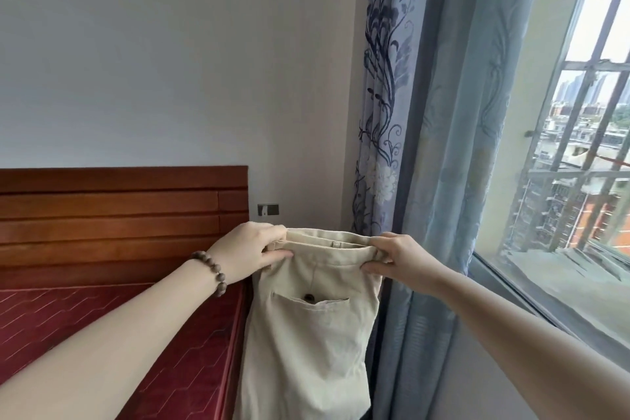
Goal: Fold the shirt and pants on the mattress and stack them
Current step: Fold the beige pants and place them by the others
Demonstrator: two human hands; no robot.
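Gripping pants (306, 327) waistband | left hand (247, 251), right hand (399, 257) pinched closed | legs hanging below

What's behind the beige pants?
Behind the beige cotton pants show the red quilted mattress edge and blue patterned curtain. Whatever lies directly behind the cloth is covered.

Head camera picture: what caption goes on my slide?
Two bare hands, left and right, hold beige cotton pants up by the waistband.

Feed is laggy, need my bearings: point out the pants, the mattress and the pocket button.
pants (306, 334): head view, on the cloth below the back pocket.
mattress (102, 320): head view, on its red quilted top.
pocket button (309, 298): head view, on the button itself.
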